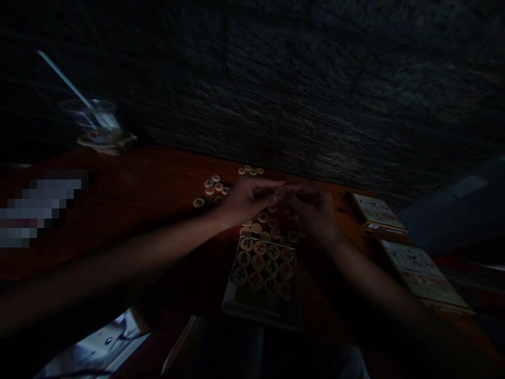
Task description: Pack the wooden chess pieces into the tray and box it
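Observation:
My left hand (pixel 245 199) and my right hand (pixel 313 206) meet over the table, thumbs and fingertips pinched together. Between the fingertips is a small round thing that looks like a Chinese chess piece (pixel 280 193); its face is too dim to read. Below my hands sits an open box (pixel 260 310), with round wooden pieces (pixel 257 263) in rows marked with red and black characters. The near part of the box shows a bare floor. Loose pieces (pixel 272 223) lie just beyond the box, partly shaded by my hands.
More loose pieces (pixel 210 183) lie on the wooden table (pixel 158 173) left of my hands and near the stone wall (pixel 276 95). Two flat printed boxes (pixel 422 268) rest at the right. A clear cup (pixel 98 118) with a straw stands at the back left.

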